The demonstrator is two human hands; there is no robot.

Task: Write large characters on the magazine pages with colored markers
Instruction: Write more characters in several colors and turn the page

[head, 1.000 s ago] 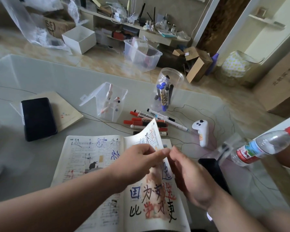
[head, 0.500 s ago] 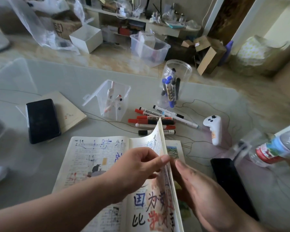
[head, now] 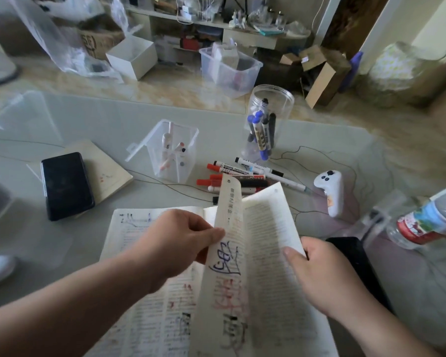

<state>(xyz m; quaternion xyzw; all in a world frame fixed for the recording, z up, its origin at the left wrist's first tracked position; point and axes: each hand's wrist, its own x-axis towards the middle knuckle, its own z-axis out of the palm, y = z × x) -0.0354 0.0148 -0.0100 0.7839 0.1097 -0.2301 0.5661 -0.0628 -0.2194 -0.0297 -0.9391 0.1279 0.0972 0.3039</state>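
Two hands (head: 183, 238) (head: 325, 274), one magazine (head: 265, 253)

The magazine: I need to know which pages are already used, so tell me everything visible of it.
The magazine lies open on the grey table, thin paper pages of dense print. The left hand pinches one raised leaf bearing large blue, red and black marker characters; the right hand holds the next, seemingly print-only page by its edge. The flat left page shows small coloured marks.

- Setting: a cluttered room in a home.
- 12 o'clock: low shelf (head: 242, 34) crowded with odds and ends; clear storage bin (head: 227, 70) on the tiled floor (head: 165, 91).
- 1 o'clock: cardboard boxes (head: 322, 78) beside a wooden door (head: 345, 21).
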